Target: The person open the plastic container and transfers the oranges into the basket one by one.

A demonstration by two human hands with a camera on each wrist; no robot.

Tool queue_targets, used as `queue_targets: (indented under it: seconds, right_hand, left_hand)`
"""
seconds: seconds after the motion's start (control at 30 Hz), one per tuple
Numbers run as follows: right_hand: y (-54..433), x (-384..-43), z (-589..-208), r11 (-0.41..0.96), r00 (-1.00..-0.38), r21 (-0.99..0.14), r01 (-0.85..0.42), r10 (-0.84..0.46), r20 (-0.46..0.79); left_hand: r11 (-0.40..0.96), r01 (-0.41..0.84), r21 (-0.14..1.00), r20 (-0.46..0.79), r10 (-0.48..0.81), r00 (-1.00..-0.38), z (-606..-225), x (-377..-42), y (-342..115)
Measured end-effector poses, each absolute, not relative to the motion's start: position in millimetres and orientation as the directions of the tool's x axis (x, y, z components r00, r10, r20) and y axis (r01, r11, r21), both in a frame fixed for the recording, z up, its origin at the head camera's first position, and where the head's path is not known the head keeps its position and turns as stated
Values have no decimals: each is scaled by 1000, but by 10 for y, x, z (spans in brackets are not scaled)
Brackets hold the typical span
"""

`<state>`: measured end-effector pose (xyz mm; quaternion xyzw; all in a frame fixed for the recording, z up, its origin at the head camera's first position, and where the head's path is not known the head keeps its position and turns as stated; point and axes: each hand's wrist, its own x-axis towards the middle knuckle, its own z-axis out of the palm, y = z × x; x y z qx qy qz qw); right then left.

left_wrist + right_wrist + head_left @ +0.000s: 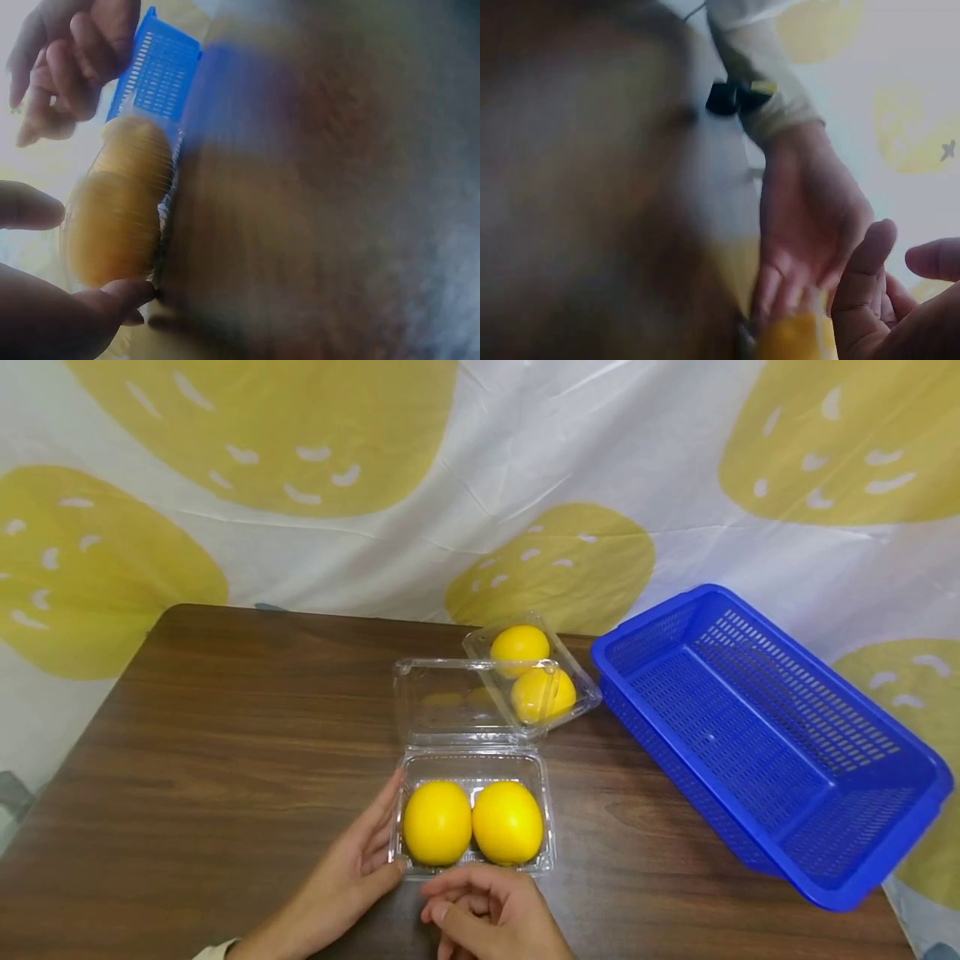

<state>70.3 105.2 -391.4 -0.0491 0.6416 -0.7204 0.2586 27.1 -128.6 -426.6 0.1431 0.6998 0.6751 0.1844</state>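
A clear plastic clamshell box lies on the table with its lid raised at the back. Inside are two round yellow citrus-like fruits, a left one and a right one, side by side. My left hand holds the box's left end, fingers along the side and thumb at the near left corner. In the left wrist view, thumb and fingers flank the end of the box. Just in front of the box hovers my right hand, its fingers loosely bent and nothing in them.
Behind the raised lid, a second clear box contains two similar yellow fruits. A blue perforated plastic basket stands at the right. The dark wooden table reaches a fruit-patterned cloth at the back.
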Motion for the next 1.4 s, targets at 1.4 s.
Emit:
queue_targets:
  seconds: [1.4]
  right_hand:
    - [1199,265,-4047,653,-691,-290,-700,-517,506]
  left_hand:
    - [17,-12,1000,-18,438,-899,-4331,281,-1253]
